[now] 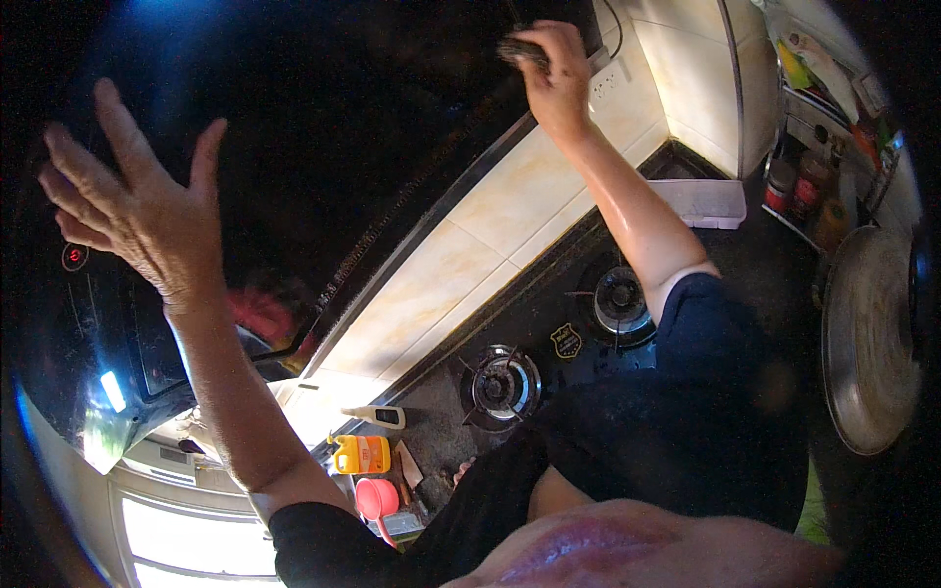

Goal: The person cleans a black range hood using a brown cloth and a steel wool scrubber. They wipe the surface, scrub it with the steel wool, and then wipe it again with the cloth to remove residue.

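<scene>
My left hand (136, 195) is raised at the upper left with its fingers spread and nothing in it, in front of the glossy black range hood (353, 95). At the top centre, my right hand (559, 77) is closed on a dark, blurred scrubbing pad (526, 51), up against the hood's dark surface. The pad's exact kind is hard to tell from the blur. A small red light (74, 256) glows on the hood panel near my left hand.
Below are two gas burners (501, 387) (622, 299), a yellow jug (362, 454), a pink ladle (377, 499), and a white bottle (382, 416). A lilac plastic tray (698, 202) sits in the corner. At right are a large metal wok (871, 342) and a rack with jars (809, 180).
</scene>
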Demonstrator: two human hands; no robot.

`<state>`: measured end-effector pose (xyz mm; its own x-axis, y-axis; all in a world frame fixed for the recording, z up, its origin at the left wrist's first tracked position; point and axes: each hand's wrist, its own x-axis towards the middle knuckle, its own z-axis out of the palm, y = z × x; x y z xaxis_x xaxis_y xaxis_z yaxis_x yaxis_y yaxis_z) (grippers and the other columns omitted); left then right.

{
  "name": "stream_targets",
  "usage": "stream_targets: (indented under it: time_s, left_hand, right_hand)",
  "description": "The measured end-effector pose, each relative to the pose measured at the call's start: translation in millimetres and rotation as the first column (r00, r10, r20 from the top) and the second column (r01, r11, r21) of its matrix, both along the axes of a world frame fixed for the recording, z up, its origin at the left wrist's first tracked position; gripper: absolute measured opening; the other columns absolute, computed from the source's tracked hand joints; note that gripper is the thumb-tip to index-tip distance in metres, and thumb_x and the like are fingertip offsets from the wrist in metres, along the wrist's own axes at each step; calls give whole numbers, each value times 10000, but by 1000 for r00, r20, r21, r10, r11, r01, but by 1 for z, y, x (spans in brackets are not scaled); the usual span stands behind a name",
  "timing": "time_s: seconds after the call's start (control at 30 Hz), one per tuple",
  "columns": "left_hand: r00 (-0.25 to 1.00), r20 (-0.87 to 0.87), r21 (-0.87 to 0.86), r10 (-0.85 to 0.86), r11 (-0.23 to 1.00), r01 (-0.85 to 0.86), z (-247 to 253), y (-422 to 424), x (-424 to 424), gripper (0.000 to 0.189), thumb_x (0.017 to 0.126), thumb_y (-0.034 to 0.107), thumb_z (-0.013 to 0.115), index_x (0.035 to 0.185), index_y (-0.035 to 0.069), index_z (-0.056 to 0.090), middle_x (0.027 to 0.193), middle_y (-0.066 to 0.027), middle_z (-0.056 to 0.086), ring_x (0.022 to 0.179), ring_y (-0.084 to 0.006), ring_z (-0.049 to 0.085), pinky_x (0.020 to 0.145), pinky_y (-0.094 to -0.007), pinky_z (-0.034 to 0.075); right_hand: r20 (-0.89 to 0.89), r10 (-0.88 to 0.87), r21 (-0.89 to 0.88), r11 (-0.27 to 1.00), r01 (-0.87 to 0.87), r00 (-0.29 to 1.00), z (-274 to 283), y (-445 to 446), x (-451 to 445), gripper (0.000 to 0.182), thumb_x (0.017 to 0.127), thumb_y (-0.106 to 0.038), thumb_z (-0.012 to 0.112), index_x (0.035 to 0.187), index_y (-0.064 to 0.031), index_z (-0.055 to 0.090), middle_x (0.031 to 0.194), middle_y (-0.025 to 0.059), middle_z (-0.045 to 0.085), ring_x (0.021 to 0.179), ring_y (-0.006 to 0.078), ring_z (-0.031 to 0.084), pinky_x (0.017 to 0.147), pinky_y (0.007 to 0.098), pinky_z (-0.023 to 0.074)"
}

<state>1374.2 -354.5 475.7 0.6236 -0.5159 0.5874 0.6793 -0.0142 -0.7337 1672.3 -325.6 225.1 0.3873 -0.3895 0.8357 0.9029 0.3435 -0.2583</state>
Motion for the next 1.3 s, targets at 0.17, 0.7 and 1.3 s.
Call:
stream_targets:
  time_s: [0.17, 0.7, 1.3]
  left_hand:
    - [996, -70, -356, 63, 931, -84, -52, 12, -6, 866, 695, 375, 777, 1445, 269, 358, 1554, -117, 168, 1405, -389, 183, 1061, -556, 261]
    - [930, -140, -465, 341, 806, -366, -123, 80, -104, 946, 672, 522, 738, 1469, 286, 286, 1559, -110, 121, 1417, -373, 133, 1081, -625, 165]
    - [911, 187, -655, 368, 738, -164, -131, 80, -238, 1068, 679, 377, 799, 1501, 139, 161, 1553, -207, 8, 1423, -423, 37, 1095, -621, 131]
  right_hand:
    - [280, 35, -69, 997, -16, 959, 30, 23, -24, 323, 683, 52, 696, 945, -127, 635, 984, 67, 614, 873, 292, 639, 702, 369, 545]
    - [169, 98, -146, 987, -74, 981, 5, 35, -35, 297, 651, 99, 634, 892, -75, 631, 952, 117, 636, 830, 311, 652, 718, 371, 542]
    - [27, -93, 537, 841, 64, 995, 226, -74, -143, 84, 786, 65, 585, 851, 20, 558, 740, 133, 541, 658, 231, 542, 605, 331, 442]
